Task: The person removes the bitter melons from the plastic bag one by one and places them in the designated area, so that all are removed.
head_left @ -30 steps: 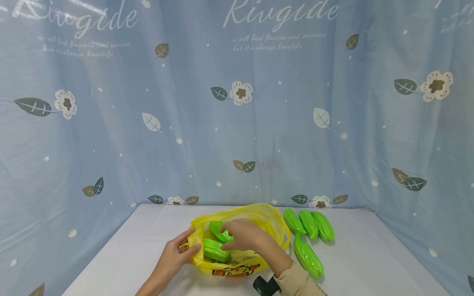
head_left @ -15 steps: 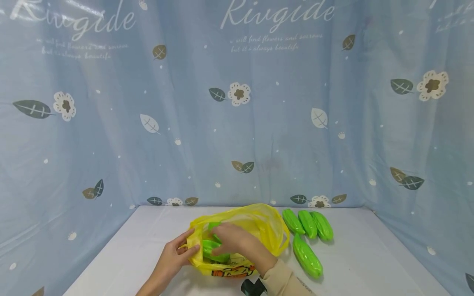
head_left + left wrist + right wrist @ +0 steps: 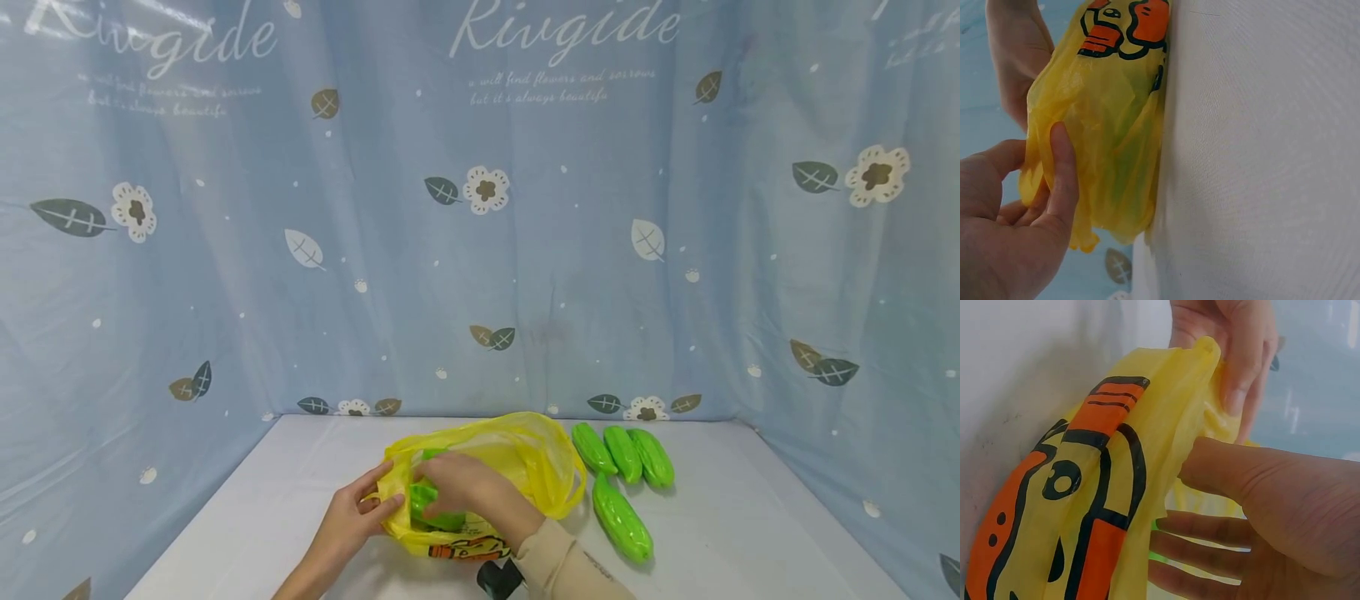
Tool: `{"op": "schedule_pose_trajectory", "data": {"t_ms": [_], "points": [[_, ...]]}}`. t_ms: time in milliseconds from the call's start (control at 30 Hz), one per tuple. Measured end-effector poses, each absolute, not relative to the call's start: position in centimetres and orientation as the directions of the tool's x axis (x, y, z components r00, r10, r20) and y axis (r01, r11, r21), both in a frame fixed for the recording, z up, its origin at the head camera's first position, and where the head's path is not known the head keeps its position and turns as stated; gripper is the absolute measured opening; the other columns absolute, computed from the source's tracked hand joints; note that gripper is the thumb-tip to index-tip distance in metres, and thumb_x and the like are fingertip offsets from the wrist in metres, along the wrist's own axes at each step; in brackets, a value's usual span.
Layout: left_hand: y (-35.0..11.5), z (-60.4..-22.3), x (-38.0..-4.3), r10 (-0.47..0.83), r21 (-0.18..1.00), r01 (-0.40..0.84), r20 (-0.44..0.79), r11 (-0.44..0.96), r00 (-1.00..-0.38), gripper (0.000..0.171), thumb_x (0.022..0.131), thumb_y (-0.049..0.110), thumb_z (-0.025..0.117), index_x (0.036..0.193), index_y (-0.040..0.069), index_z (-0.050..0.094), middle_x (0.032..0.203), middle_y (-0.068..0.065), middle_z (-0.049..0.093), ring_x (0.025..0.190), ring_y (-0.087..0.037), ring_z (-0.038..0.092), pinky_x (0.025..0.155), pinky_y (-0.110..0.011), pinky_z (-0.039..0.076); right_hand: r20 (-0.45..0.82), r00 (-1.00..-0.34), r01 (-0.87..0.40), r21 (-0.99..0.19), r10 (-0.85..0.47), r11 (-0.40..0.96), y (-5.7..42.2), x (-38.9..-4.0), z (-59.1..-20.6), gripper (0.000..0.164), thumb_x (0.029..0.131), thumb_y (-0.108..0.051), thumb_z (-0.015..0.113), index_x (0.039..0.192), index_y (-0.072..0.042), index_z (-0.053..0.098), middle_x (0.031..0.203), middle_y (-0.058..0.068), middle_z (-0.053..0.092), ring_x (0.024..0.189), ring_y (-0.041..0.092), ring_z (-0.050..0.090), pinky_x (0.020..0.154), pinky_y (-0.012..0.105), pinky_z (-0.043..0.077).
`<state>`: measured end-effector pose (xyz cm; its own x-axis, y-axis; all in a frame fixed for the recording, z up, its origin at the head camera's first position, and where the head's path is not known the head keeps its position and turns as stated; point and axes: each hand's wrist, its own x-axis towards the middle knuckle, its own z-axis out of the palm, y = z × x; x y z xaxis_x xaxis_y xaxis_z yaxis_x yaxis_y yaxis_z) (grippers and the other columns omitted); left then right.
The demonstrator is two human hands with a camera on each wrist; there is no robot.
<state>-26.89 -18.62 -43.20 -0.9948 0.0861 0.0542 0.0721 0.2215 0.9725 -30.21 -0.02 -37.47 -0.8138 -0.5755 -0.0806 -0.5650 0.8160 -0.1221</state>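
Left hand [image 3: 360, 510], aimed at one o'clock, pinches rim of yellow bag [image 3: 543, 458] at bag's nine o'clock. Right hand [image 3: 459, 483], aimed at ten o'clock, inside bag over green gourds [image 3: 452, 522]; fingers straight, thumb apart, fingertip contact can't be told. Bag on tabletop [image 3: 720, 508], long axis nine-to-three. Four loose gourds [image 3: 623, 521] around bag's three o'clock, axes eleven-to-five.

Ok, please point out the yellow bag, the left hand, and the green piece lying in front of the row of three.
Yellow bag [image 3: 1100, 112]: left wrist view, on its outer wall.
Left hand [image 3: 357, 512]: head view, near the thumb's base.
Green piece [image 3: 623, 521]: head view, middle of its body.
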Motion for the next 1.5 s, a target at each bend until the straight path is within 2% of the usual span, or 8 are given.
{"op": "schedule_pose_trajectory", "data": {"t_ms": [233,967,1500], "points": [[-18.7,-43.3,-26.9,0.094,0.975,0.074,0.055,0.208,-0.994,0.07,0.09,0.027,0.072,0.15,0.01,0.041,0.146,-0.028,0.045,0.102,-0.023,0.069,0.071,-0.032,0.062,-0.109,-0.832,-0.535,-0.096,-0.543,0.839,-0.6,-30.3,-37.6,0.048,0.082,-0.039,0.079,0.127,-0.03,0.063,0.122,-0.013,0.066,0.114,0.009,0.06,0.097,0.03,0.053],[-18.9,-43.1,-26.8,0.097,0.972,0.08,0.06,0.219,-0.994,0.071,0.089,0.025,0.073,0.15,0.009,0.041,0.147,-0.029,0.044,0.101,-0.022,0.07,0.069,-0.031,0.062,-0.122,-0.841,-0.529,-0.016,-0.526,0.849,-1.3,-30.2,-38.2,0.055,0.079,-0.038,0.082,0.129,-0.032,0.058,0.122,-0.011,0.064,0.114,0.01,0.059,0.095,0.032,0.054],[-18.6,-43.3,-26.8,0.097,0.971,0.079,0.058,0.225,-0.994,0.071,0.088,0.026,0.074,0.149,0.008,0.041,0.146,-0.029,0.045,0.102,-0.023,0.07,0.07,-0.031,0.062,-0.123,-0.852,-0.51,-0.022,-0.508,0.86,-1.3,-30.2,-38.6,0.062,0.077,-0.04,0.083,0.133,-0.031,0.055,0.125,-0.006,0.063,0.116,0.013,0.059,0.095,0.032,0.054]]}}
